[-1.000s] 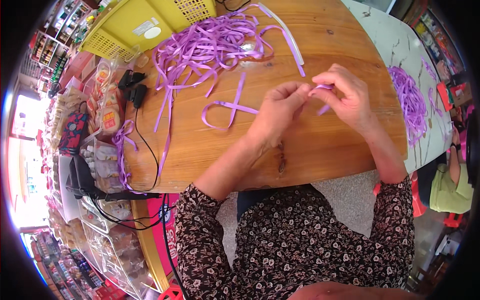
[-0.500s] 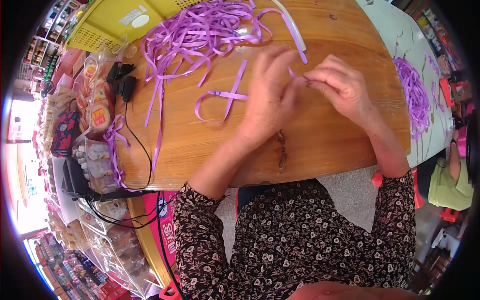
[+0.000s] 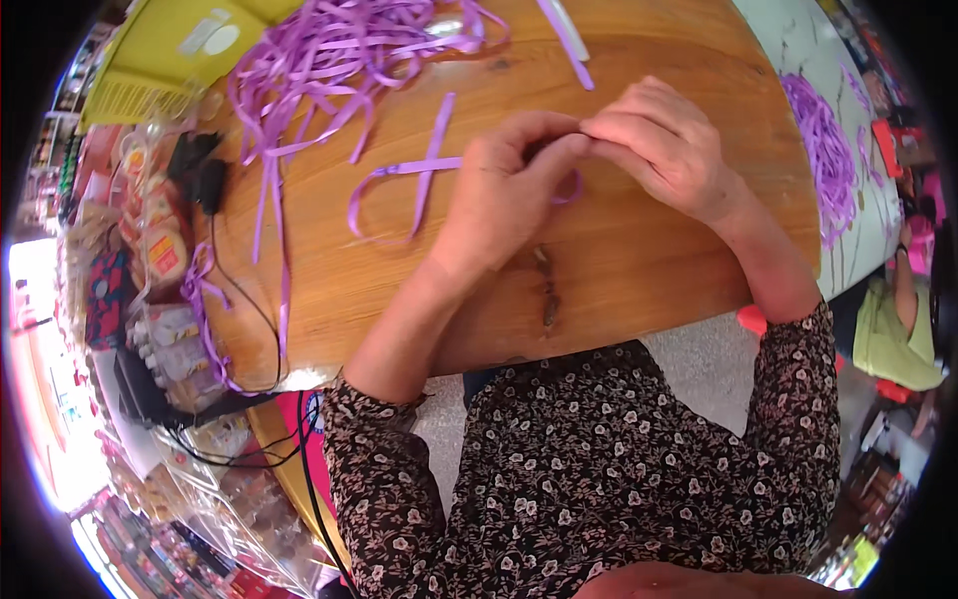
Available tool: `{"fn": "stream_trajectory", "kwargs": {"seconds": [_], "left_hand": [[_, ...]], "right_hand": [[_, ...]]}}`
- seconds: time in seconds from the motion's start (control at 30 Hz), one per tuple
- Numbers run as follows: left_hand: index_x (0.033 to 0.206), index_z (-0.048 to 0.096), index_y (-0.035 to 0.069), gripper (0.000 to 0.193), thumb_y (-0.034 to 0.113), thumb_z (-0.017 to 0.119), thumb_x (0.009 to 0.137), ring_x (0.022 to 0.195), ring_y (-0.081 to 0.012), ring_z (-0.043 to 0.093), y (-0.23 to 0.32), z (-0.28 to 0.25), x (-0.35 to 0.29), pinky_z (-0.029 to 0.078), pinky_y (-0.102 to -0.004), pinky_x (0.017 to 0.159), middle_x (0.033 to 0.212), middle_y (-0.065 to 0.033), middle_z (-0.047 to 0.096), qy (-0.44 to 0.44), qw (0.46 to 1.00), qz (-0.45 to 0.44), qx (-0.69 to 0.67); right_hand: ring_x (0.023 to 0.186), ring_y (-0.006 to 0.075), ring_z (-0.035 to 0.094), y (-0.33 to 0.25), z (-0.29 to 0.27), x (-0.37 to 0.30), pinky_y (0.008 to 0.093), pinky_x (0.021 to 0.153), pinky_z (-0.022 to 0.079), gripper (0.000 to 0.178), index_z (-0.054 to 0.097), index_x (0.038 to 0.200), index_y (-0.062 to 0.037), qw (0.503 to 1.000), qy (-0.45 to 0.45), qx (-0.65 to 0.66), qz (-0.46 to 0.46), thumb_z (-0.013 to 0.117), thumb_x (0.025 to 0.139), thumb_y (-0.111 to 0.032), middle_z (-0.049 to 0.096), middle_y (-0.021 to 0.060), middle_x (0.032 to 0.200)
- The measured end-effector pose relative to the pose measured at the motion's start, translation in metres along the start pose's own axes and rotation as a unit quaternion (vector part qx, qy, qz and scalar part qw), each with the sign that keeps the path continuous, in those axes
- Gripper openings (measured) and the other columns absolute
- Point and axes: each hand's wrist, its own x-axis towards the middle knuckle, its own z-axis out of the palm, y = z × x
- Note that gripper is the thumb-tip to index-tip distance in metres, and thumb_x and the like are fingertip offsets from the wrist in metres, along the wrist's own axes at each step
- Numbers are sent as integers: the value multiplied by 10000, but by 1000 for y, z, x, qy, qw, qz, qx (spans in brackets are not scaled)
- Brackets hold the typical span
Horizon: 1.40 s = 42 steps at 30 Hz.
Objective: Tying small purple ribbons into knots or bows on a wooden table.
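Over the wooden table, my left hand [image 3: 511, 190] and my right hand [image 3: 667, 148] meet at their fingertips, both closed in a pinch. A thin purple ribbon [image 3: 417, 168] lies looped and crossed over itself to the left, runs under my left hand, and shows again as a small curve below its thumb. My left fingers appear to grip this ribbon. What my right fingertips pinch is too small and too covered to make out. Beyond the hands is a large tangled heap of purple ribbons [image 3: 329, 60], with some strands trailing toward me.
A yellow-green plastic basket [image 3: 160, 50] stands at the far left. Black adapters [image 3: 208, 185] with a cable and packaged goods [image 3: 165, 250] line the left edge. Another ribbon pile [image 3: 820, 150] lies on a white marbled surface at right. A person in light green [image 3: 893, 339] is beyond.
My hands have come together, the left one no longer blurred, and their fingertips now touch. The whole view has shifted, so the table's things sit further left and higher.
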Motion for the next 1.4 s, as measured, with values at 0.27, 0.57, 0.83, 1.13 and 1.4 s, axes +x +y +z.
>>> {"fn": "stream_trajectory", "kwargs": {"seconds": [0.27, 0.57, 0.83, 1.13, 1.4], "left_hand": [[942, 608, -1, 132, 114, 613, 878, 661, -99, 637, 8, -8, 0, 501, -202, 596, 766, -62, 647, 27, 994, -92, -57], [931, 610, -18, 120, 87, 609, 872, 639, -131, 644, 16, -4, -3, 514, -237, 605, 738, -85, 658, 48, 993, -85, -71], [921, 614, -23, 115, 80, 612, 870, 621, -125, 636, 16, -3, -3, 515, -238, 588, 728, -85, 654, 51, 994, -71, -63], [906, 620, -15, 94, 73, 612, 871, 622, -109, 623, 12, -4, -2, 506, -223, 578, 770, -67, 648, 37, 995, -53, -73], [923, 615, 15, 103, 91, 644, 859, 645, -95, 616, 2, 0, -1, 507, -215, 576, 786, -41, 639, 28, 990, -55, -127]], "right_hand": [[772, 223, 617, 26, -12, -12, 274, 684, 487, 204, 660, 990, -23, 965, 28, 154, 212, 661, 786, -29, 634, 108, 872], [799, 202, 588, 15, -5, -12, 285, 694, 473, 282, 676, 1023, -66, 999, 8, 15, 51, 702, 743, -57, 642, 63, 896], [749, 189, 554, 12, -5, -16, 296, 673, 449, 266, 680, 997, -74, 996, -21, 46, 69, 705, 734, -41, 606, 40, 807], [707, 201, 551, 1, -8, -14, 277, 647, 434, 127, 653, 908, -22, 978, -91, 137, 127, 655, 782, -5, 588, 72, 790], [757, 96, 553, -6, -13, -10, 234, 674, 438, 156, 665, 959, -1, 811, -91, 466, 343, 607, 815, 13, 627, 25, 836]]}}
